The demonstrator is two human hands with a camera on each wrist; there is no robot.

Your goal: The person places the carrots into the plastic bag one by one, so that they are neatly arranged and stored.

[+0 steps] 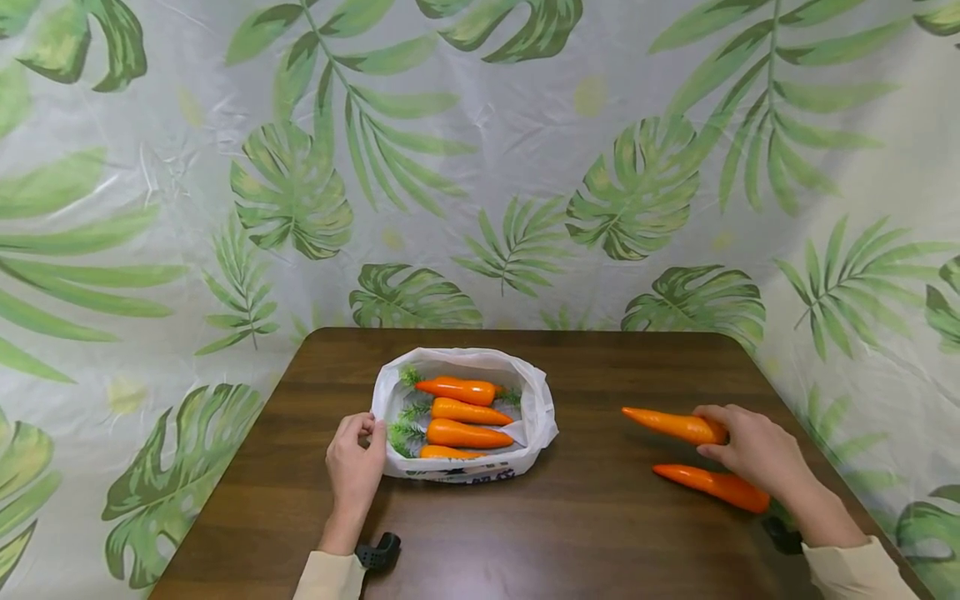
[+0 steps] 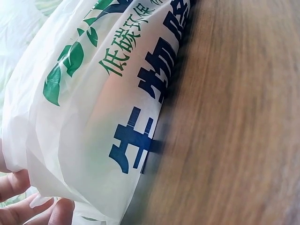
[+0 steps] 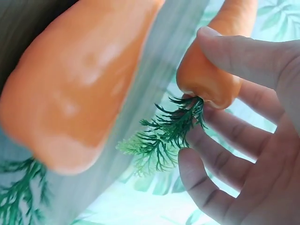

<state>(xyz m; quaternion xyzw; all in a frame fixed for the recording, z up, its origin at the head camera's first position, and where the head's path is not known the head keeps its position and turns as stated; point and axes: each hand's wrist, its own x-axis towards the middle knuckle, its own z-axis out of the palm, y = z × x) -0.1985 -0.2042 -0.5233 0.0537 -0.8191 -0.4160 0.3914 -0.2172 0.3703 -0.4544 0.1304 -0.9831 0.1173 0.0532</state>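
left hand [image 1: 356,463] — pinching white bag [image 1: 543,417] rim | right hand [image 1: 759,448] — pinching upper carrot [image 1: 667,423], thick end | lower carrot [image 1: 712,487] near | four carrots [image 1: 468,434] inside bag

It's a pinch from the right grip [image 3: 272,154], thumb [image 3: 229,49] laid over the near side of an orange carrot [image 3: 211,70], forefinger behind it! Blunt end down, and out of it springs a green tuft [image 3: 164,133], paler at the tips, slanting lower left, the lowest fingertip just beside it. Over on the left, looming large and glossy, a second carrot [image 3: 77,89], well apart from the thumb, its own dark fronds [image 3: 18,192] at the corner. Between the pair, a greyish strip of surface [image 3: 150,84]; beyond, a pale leaf-printed backdrop [image 3: 279,14]
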